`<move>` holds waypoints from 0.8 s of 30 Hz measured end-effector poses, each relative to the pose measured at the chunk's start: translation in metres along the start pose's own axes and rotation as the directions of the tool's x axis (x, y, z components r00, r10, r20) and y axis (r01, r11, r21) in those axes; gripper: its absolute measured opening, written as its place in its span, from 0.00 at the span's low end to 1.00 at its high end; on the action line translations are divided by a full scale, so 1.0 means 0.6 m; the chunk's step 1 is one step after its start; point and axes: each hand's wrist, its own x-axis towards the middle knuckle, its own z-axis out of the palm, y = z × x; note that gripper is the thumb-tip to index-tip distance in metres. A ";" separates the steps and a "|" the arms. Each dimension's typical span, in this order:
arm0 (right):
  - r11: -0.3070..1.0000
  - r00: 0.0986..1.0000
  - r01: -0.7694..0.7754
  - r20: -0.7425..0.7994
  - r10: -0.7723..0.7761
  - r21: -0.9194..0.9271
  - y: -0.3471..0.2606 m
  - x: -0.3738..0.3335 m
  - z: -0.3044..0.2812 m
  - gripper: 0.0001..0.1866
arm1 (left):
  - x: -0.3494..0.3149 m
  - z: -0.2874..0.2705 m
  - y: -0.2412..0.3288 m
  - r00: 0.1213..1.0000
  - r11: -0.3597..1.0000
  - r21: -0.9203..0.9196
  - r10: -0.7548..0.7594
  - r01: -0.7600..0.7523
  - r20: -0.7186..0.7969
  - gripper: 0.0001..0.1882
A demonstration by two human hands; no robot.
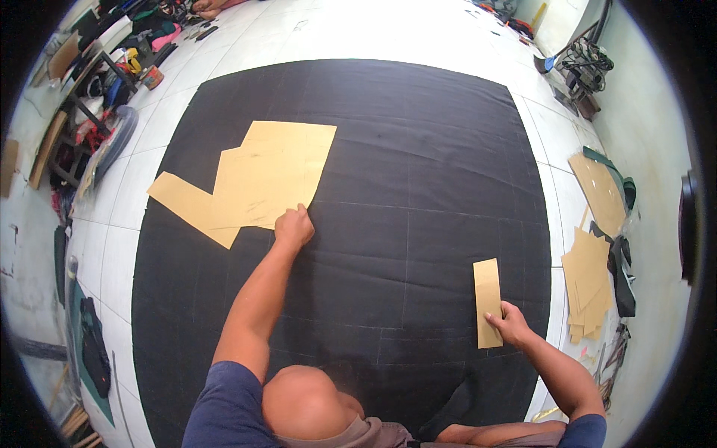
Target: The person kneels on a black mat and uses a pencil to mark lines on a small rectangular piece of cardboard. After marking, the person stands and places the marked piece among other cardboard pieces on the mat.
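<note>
A wide sheet of black fabric [358,164] with thin pale lines drawn on it lies over the floor. On its left part are a large tan cardboard pattern piece [276,168] with a stepped left side and a slanting tan cardboard strip [190,209] overlapping its lower left. My left hand [296,226] has its fingers closed on the large piece's lower right corner. Over on the right, my right hand [511,325] pinches a narrow rectangular cardboard piece [488,291] by its right edge, thumb on top. Whether that piece touches the fabric is hard to tell.
White floor tiles [358,37] surround the fabric. More cardboard pieces [586,276] lie by the right wall, below a stand-like metal object [586,67]. A cluttered rack [89,112] and a tin [152,77] stand at the left. My bent knee [306,403] rests near the fabric's lower edge.
</note>
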 end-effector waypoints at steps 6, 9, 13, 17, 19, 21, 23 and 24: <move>0.985 0.995 -0.040 0.098 0.024 0.167 0.012 0.042 0.043 0.19 | -0.083 -0.038 0.094 0.974 0.965 -0.159 0.220 -0.209 0.052 0.10; 0.961 0.979 -0.099 0.197 0.048 0.259 -0.044 0.061 0.085 0.15 | -0.178 -0.066 0.171 0.926 0.897 -0.402 0.297 -0.187 0.232 0.29; 0.813 0.930 -0.313 0.330 0.159 0.490 -0.069 0.093 0.134 0.26 | -0.314 -0.078 0.275 0.774 0.636 -0.695 0.606 -0.336 0.181 0.30; 0.696 0.919 -0.305 0.393 0.036 0.650 -0.142 0.065 0.161 0.27 | -0.406 -0.049 0.287 0.620 0.505 -0.722 0.773 -0.473 0.135 0.28; 0.847 0.961 -0.141 0.278 -0.009 0.513 -0.130 0.059 0.182 0.25 | -0.405 -0.052 0.286 0.555 0.470 -0.730 0.819 -0.496 0.149 0.26; 0.870 0.973 -0.125 0.232 0.012 0.477 -0.134 0.057 0.195 0.24 | -0.385 -0.057 0.268 0.494 0.438 -0.759 0.851 -0.481 0.178 0.25; 0.882 0.984 -0.061 0.177 -0.026 0.468 -0.108 0.076 0.193 0.23 | -0.334 -0.074 0.233 0.590 0.415 -0.862 0.787 -0.289 0.181 0.21; 0.888 0.990 -0.038 0.136 -0.027 0.457 -0.085 0.080 0.182 0.23 | -0.302 -0.054 0.209 0.761 0.491 -0.811 0.643 -0.319 0.090 0.18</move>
